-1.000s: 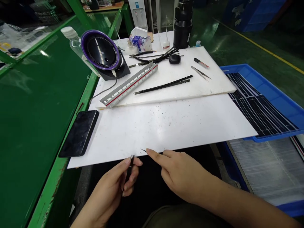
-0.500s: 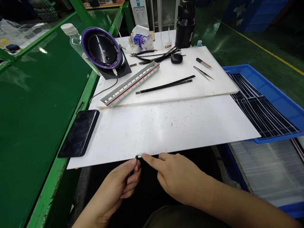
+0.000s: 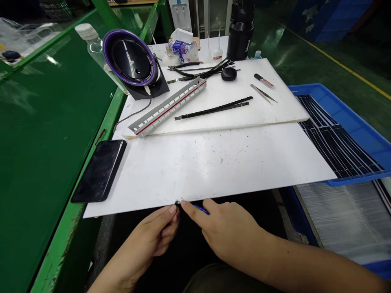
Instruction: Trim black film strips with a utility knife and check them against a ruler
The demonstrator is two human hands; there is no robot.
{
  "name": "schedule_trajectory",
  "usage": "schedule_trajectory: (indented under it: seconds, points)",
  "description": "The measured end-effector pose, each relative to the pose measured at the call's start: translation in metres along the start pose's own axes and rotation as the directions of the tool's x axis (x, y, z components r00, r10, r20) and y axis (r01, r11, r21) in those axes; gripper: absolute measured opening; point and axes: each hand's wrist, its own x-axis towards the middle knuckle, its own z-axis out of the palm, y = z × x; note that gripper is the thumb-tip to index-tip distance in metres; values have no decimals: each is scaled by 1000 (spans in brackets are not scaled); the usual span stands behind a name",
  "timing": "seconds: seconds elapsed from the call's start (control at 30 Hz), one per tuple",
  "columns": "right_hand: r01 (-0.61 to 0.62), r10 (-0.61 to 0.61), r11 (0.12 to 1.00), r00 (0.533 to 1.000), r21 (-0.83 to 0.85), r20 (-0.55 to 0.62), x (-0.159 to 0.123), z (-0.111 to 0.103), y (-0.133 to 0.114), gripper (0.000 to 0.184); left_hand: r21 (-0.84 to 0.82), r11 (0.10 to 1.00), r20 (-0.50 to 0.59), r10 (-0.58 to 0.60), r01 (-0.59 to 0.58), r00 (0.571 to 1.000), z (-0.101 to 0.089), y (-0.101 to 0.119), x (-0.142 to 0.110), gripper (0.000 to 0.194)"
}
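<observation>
White worktop [image 3: 195,167]: extends across the middle of the view; its near edge runs just above both hands. White slab [image 3: 271,101]: lies flat on the far part of the worktop. Blue tray [image 3: 357,179]: located at the right of the worktop and holds rows of black strips. Grey slotted channel [image 3: 171,106]: lies slantwise across the left end of the slab.

Right hand [image 3: 227,228]: palm down at the near edge, index finger extended toward the left hand, remaining fingers curled around a blue-handled tool. Left hand [image 3: 159,232]: positioned at the near edge, left of the right hand; thumb and fingers pressed together on a small dark piece. Black phone [image 3: 99,171]: rests at the left end of the worktop, well apart from the fingers.

Blue-handled tool [image 3: 202,209]: handle visible beside the right index finger; its working end is too small to make out. Small dark piece [image 3: 176,203]: gripped at the left fingertips, with only its end showing above the thumb; the right index fingertip is just beside that end, and contact between the two cannot be determined
</observation>
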Motion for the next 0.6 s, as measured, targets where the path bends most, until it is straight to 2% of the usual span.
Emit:
schedule_trajectory:
  seconds: [0.17, 0.4, 0.6]
  points:
    - [-5, 6, 994, 1000, 106, -9, -1, -2, 5, 61, 67, 998, -11, 4, -3, 1000, -5, 2, 0, 44]
    - [27, -22, 989, 999, 143, -32, -2, -5, 8, 59, 152, 988, -13, 7, -5, 1000, -4, 7, -1, 45]
    - [37, -35, 997, 999, 72, -26, -1, -2, 7, 62, 167, 986, -19, -5, 8, 1000, -2, 9, -1, 46]
